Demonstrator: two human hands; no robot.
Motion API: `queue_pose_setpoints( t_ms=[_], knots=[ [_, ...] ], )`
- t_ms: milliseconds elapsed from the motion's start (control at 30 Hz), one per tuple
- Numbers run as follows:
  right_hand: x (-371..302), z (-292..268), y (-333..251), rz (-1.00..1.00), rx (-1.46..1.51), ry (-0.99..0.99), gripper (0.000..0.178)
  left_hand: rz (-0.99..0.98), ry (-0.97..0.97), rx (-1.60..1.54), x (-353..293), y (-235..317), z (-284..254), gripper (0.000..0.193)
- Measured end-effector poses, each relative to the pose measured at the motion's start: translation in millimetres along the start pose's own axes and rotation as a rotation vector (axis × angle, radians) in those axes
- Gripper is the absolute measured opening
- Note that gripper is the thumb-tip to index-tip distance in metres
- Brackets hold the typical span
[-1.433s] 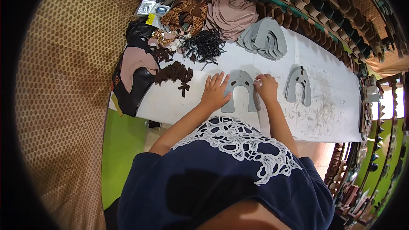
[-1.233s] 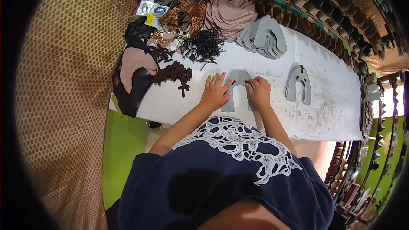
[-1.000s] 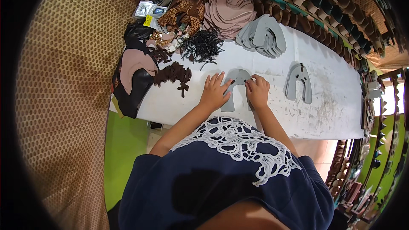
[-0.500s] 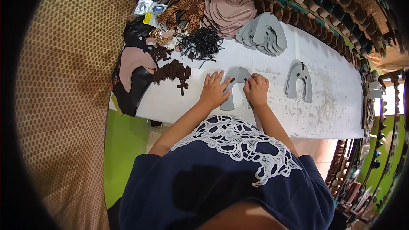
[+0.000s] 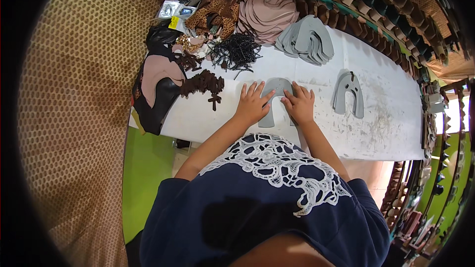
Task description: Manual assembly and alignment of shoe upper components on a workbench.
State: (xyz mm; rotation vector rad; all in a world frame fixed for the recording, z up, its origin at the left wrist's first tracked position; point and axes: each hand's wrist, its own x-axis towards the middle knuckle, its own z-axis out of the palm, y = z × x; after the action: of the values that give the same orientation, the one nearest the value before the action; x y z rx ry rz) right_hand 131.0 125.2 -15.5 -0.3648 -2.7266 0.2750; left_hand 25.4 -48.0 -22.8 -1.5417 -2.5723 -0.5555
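A grey U-shaped shoe-upper piece lies flat on the white table in front of me, with small holes at its curved top. My left hand rests on its left side, fingers spread and the thumb on the piece. On the opposite side lies my right hand, its fingers stretched and its thumb pressing near the inner curve. Neither hand grips anything. Under the thumbs, parts of the piece are hidden. To the right sits a small stack of similar grey pieces with dark tabs on top.
Dark brown strips lie in a heap at the left, beside a black bag with pink pieces. Farther back are black beaded trims, pink cut pieces and more grey pieces. Rows of shoes line the back.
My right hand has opened from a closed pinch; its fingers now lie stretched out. The left hand stays at the piece's left side, its thumb over the dark tab that showed before.
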Motion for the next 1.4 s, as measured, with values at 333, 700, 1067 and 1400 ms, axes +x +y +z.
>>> queue_pose_setpoints(
  t_ms=[333,700,1067,1400],
  knots=[
    [-26,-6,9,0.177,0.077,-0.01,0.036,-0.154,0.014,-0.025,-7,2,-1,0.053],
    [-18,1,13,0.27,0.125,0.049,0.033,-0.196,0.06,-0.095,-6,2,-2,0.047],
    [-17,1,10,0.306,0.114,0.045,0.036,-0.055,0.066,-0.095,-8,3,-4,0.035],
    [-17,-1,11,0.269,0.083,0.083,0.035,-0.044,0.055,-0.062,-7,3,-2,0.037]
  ],
)
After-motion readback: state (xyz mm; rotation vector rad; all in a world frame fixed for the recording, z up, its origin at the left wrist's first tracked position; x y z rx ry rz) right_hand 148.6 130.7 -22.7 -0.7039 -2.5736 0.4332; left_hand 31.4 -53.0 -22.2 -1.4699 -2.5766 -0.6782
